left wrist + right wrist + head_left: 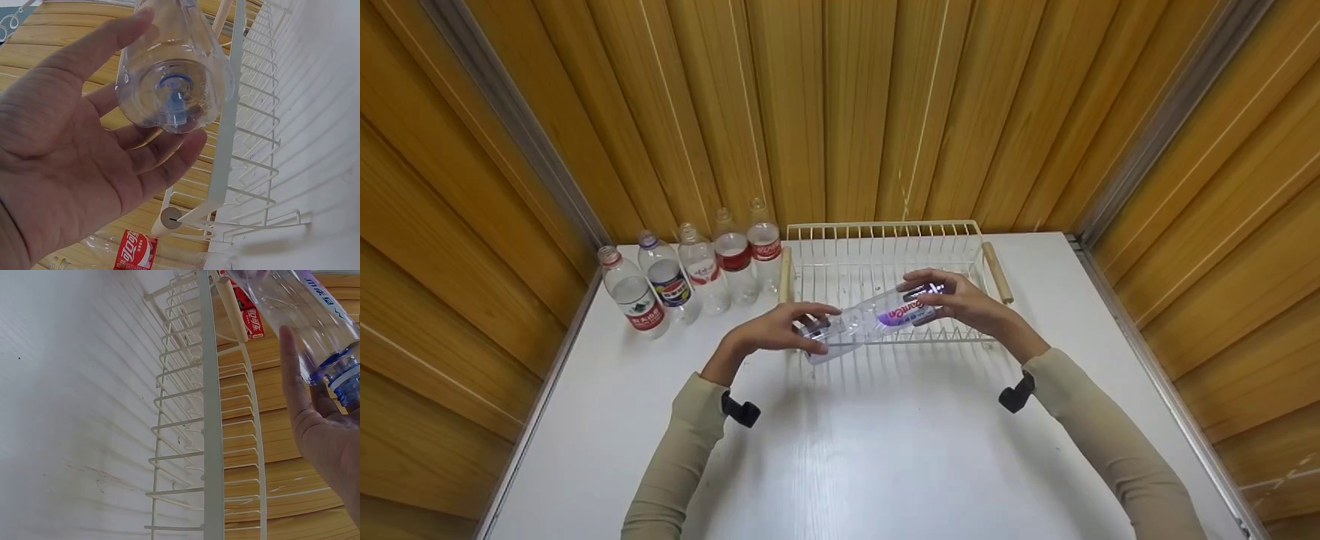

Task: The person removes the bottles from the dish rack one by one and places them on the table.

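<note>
Both hands hold a clear plastic bottle [855, 324] with a pink and purple label, tilted over the front rail of a white wire rack [885, 223]. My left hand [776, 328] grips its base end, thumb on one side and fingers on the other; the ribbed base [174, 95] shows in the left wrist view. At the other end my right hand [960, 304] grips around the label and neck. In the right wrist view the bottle neck [344, 379] has a blue ring and lies by the palm. The rack has wooden handles [997, 274] at its sides.
Several empty bottles stand in a slanted row left of the rack, among them a red-labelled bottle [637, 304] and a blue-labelled bottle [670, 281]. The rack stands on a white table [870, 465] near the wood-panelled back wall [855, 112].
</note>
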`<state>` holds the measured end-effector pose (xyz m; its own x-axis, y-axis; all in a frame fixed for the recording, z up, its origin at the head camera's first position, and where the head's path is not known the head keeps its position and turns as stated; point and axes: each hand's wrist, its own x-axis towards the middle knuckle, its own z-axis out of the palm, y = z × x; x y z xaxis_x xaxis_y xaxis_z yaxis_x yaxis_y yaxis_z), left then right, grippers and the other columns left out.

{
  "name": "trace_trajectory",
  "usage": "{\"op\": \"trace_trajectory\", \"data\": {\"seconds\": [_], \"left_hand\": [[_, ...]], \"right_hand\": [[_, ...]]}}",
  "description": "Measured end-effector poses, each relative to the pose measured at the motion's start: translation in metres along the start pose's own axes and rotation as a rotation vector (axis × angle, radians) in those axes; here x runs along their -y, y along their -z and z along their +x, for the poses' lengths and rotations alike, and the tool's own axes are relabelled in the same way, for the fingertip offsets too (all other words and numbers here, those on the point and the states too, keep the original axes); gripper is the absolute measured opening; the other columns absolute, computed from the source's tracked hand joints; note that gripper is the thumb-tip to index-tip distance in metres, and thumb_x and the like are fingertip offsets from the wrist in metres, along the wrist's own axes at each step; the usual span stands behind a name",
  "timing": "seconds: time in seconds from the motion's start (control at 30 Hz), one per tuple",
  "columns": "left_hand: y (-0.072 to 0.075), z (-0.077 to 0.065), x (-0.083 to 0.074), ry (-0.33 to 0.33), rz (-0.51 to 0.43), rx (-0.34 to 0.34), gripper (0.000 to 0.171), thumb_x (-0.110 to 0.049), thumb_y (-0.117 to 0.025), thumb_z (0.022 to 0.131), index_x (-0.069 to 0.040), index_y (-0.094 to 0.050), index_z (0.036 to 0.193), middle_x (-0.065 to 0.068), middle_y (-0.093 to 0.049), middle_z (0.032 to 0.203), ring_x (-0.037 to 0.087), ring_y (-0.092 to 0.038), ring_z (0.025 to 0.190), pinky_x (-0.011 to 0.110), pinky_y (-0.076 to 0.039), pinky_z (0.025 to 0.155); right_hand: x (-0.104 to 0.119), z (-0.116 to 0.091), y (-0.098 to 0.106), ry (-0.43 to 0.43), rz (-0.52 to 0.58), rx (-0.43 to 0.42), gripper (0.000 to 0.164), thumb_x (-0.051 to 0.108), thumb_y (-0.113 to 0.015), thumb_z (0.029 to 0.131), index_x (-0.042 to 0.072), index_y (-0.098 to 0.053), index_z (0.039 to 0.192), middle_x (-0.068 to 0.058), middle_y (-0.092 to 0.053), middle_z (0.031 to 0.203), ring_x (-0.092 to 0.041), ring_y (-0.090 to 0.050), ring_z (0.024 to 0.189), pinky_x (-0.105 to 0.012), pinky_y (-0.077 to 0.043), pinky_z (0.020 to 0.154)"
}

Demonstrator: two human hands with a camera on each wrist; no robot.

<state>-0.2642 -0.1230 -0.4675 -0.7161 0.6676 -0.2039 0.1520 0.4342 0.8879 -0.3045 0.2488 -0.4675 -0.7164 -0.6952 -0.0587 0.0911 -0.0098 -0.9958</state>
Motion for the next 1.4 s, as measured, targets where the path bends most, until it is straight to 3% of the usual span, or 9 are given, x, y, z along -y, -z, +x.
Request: {"op": "trace_trajectory", "data": {"seconds": [0.17, 0.3, 0.5, 0.67, 0.8, 1.07, 1.3, 1.4], "left_hand": [[-0.001, -0.001, 0.001, 0.010, 0.005, -0.014, 0.066, -0.022, -0.082, 0.087, -0.019, -0.055, 0.148, 0.017, -0.060, 0.137, 0.033, -0.060, 0.117, 0.033, -0.053, 0.091], [-0.003, -0.001, 0.004, -0.017, 0.012, -0.024, 0.066, -0.023, -0.082, 0.087, -0.020, -0.056, 0.147, 0.014, -0.061, 0.136, 0.029, -0.060, 0.108, 0.030, -0.053, 0.088], [-0.004, 0.002, 0.008, -0.082, 0.009, -0.037, 0.064, -0.021, -0.081, 0.088, -0.014, -0.056, 0.147, 0.019, -0.062, 0.134, 0.035, -0.060, 0.107, 0.030, -0.050, 0.086], [-0.002, -0.002, 0.012, -0.094, 0.001, -0.052, 0.066, -0.018, -0.081, 0.087, -0.012, -0.056, 0.147, 0.016, -0.063, 0.131, 0.028, -0.060, 0.103, 0.032, -0.051, 0.088], [0.002, -0.013, 0.019, -0.071, -0.017, -0.077, 0.066, -0.019, -0.081, 0.087, -0.015, -0.055, 0.148, 0.016, -0.062, 0.133, 0.025, -0.060, 0.104, 0.032, -0.054, 0.090], [0.010, -0.045, 0.035, -0.027, -0.102, -0.167, 0.064, -0.024, -0.081, 0.087, -0.016, -0.058, 0.146, 0.018, -0.061, 0.137, 0.032, -0.061, 0.113, 0.033, -0.058, 0.091], [0.020, -0.073, 0.048, -0.001, -0.191, -0.254, 0.065, -0.022, -0.078, 0.089, -0.010, -0.054, 0.148, 0.019, -0.059, 0.142, 0.038, -0.059, 0.124, 0.038, -0.056, 0.098], [0.024, -0.083, 0.054, 0.018, -0.248, -0.287, 0.066, -0.021, -0.077, 0.090, -0.009, -0.050, 0.150, 0.021, -0.055, 0.147, 0.041, -0.056, 0.131, 0.045, -0.056, 0.103]], "right_hand": [[0.000, 0.001, 0.000, -0.004, 0.011, 0.003, 0.043, 0.006, -0.059, 0.101, 0.008, -0.054, 0.144, -0.008, -0.059, 0.141, -0.033, -0.056, 0.131, -0.044, -0.060, 0.094], [0.000, 0.001, 0.001, 0.000, 0.024, 0.005, 0.046, 0.005, -0.060, 0.101, 0.005, -0.051, 0.145, -0.008, -0.059, 0.140, -0.035, -0.056, 0.131, -0.044, -0.061, 0.093], [0.004, -0.004, 0.006, 0.007, -0.012, -0.016, 0.049, 0.006, -0.060, 0.101, 0.000, -0.047, 0.148, -0.010, -0.059, 0.142, -0.024, -0.062, 0.123, -0.043, -0.060, 0.095], [0.006, -0.010, 0.015, -0.012, -0.036, -0.067, 0.052, 0.008, -0.065, 0.099, 0.001, -0.047, 0.148, -0.004, -0.060, 0.140, -0.018, -0.065, 0.120, -0.037, -0.059, 0.098], [0.006, -0.013, 0.025, -0.033, -0.056, -0.095, 0.056, 0.009, -0.064, 0.099, -0.002, -0.044, 0.150, -0.002, -0.060, 0.140, -0.017, -0.063, 0.125, -0.037, -0.058, 0.099], [0.001, -0.029, 0.056, -0.052, -0.138, -0.166, 0.051, 0.012, -0.063, 0.101, 0.004, -0.046, 0.149, -0.020, -0.052, 0.150, -0.013, -0.064, 0.124, -0.034, -0.057, 0.101], [0.006, -0.054, 0.095, -0.066, -0.182, -0.283, 0.055, 0.012, -0.061, 0.103, 0.004, -0.041, 0.153, 0.000, -0.056, 0.144, -0.007, -0.062, 0.124, -0.031, -0.056, 0.102], [0.010, -0.061, 0.111, -0.091, -0.214, -0.338, 0.056, 0.016, -0.061, 0.103, 0.006, -0.040, 0.154, 0.000, -0.054, 0.144, -0.007, -0.060, 0.126, -0.029, -0.055, 0.102]]}}
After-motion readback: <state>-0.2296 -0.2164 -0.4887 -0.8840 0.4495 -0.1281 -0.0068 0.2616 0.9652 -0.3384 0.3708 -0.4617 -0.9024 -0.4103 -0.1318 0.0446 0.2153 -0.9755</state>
